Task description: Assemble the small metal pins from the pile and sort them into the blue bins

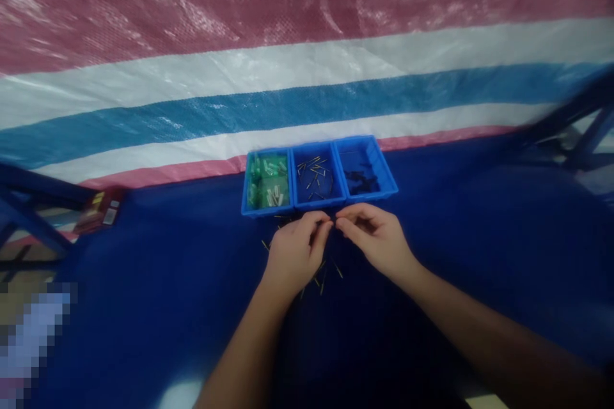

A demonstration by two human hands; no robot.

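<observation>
My left hand [298,249] and my right hand [377,236] meet fingertip to fingertip just in front of three joined blue bins. Thumb and forefinger are pinched on each; whatever they hold is too small to make out. Green and clear pieces [273,195] fill the left bin [245,188]. Thin metallic pieces [314,169] lie in the middle bin [319,204]. Black parts [361,182] are in the right bin [389,172]. Several thin pieces [322,278] are scattered on the dark blue surface beside and below my left hand.
The dark blue tabletop [158,281] spreads to both sides. At its left edge sits a reddish box [100,209] near a dark metal frame [36,217]. A striped plastic sheet [288,102] hangs behind the bins. Another dark frame [570,108] stands at the right.
</observation>
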